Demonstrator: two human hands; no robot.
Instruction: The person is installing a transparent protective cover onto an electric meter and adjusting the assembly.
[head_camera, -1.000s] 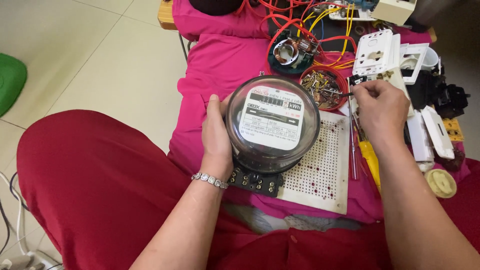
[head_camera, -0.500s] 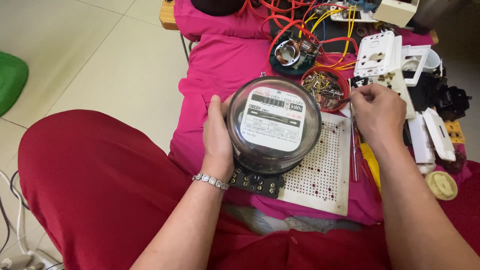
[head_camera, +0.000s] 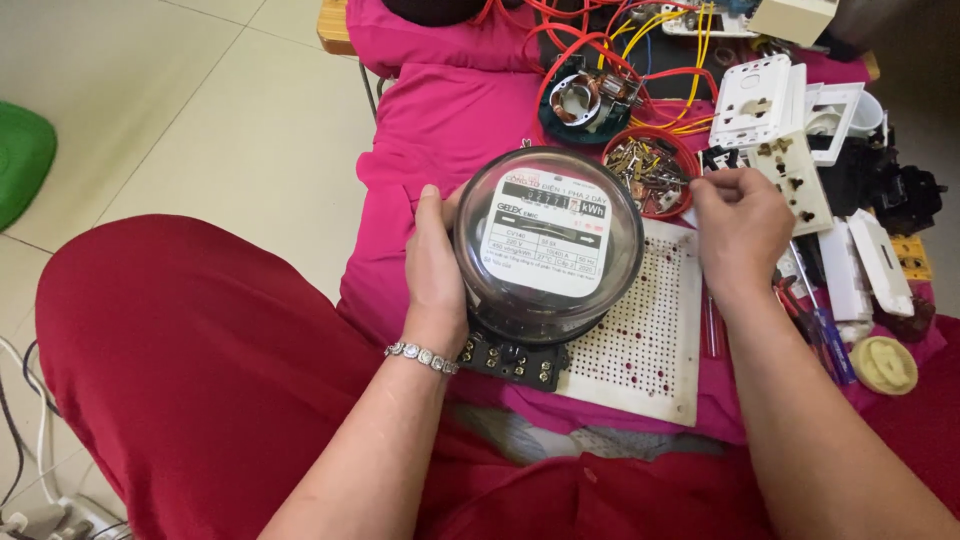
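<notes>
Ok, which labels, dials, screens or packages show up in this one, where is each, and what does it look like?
Meter faceplate: under the round clear dome of the electric meter, which the left hand grips from its left side; white, roughly rectangular, with dark print and a red heading.
Counter window: a narrow dark strip of small digit wheels across the top of that faceplate.
No screens or packages can be made out elsewhere.
</notes>
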